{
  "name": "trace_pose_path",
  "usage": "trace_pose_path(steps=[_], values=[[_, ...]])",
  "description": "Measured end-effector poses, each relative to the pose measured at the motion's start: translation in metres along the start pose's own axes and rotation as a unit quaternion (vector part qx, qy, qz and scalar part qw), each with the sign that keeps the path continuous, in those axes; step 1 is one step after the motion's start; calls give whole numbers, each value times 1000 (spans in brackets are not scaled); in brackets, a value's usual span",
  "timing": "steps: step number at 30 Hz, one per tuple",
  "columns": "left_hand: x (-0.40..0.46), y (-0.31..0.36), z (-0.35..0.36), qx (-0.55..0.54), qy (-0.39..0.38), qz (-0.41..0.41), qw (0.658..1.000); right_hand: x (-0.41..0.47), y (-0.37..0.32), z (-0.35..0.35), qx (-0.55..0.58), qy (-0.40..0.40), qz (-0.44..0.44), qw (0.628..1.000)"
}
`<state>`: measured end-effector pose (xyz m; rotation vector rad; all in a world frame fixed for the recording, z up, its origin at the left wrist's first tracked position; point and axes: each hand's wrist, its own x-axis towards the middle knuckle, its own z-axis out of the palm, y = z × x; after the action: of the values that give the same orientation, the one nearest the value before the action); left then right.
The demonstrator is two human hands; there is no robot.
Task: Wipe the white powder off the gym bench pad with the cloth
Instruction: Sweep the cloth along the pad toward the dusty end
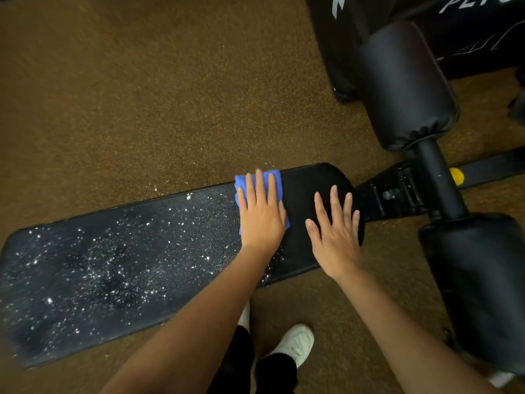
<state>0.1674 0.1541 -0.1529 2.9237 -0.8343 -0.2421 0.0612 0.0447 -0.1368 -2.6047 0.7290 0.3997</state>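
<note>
White powder (113, 268) speckles the long black padded gym bench pad (176, 231), which runs from the lower left of the frame up toward the centre right; nearly all the specks lie to the left of the hands, along the pad's long axis. A folded blue cloth (272, 180) lies flat on the pad at its upper edge, just right of the powdered stretch, pinned under the left hand (262, 220), whose fingers are laid out flat and slightly spread, pressing rather than pinching. The right hand (336, 234) rests palm-down, fingers spread, holding nothing, on the pad's rounded right end, which looks clean. The left hand is the nearer to the powder, so the coming sweep likely runs leftward. A few grains appear scattered on the brown speckled floor (142, 95) above the pad, though blur makes that uncertain. Black cylindrical foam rollers (403, 86) stand at right, clear of the path.
</note>
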Motion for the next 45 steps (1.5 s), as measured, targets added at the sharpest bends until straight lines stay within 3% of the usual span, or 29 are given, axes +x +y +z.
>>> trace_pose_path(steps=[2,9,17,19,24,32,39,45], values=[[-26,-16,0,13,-4,55,998,-1,2,0,-13,-4,-4,1000],[23,-24,-8,-44,-18,19,999,-2,1,-4,-21,-12,-3,1000],[-11,-44,-8,55,-25,243,968,-4,2,-6,-25,-13,-9,1000],[-5,-61,-9,72,-18,229,971,-7,2,-7,-27,-21,-11,999],[17,-36,-11,9,-50,83,995,-14,-7,-4,-36,-22,1,999],[-32,-45,-3,43,-38,234,971,-21,-8,-3,-18,-14,1,1000],[-22,-32,-5,12,-42,134,990,-21,-9,0,-20,-18,13,1000],[-60,-35,0,35,-38,231,972,-21,-6,-2,-3,-17,6,1000]])
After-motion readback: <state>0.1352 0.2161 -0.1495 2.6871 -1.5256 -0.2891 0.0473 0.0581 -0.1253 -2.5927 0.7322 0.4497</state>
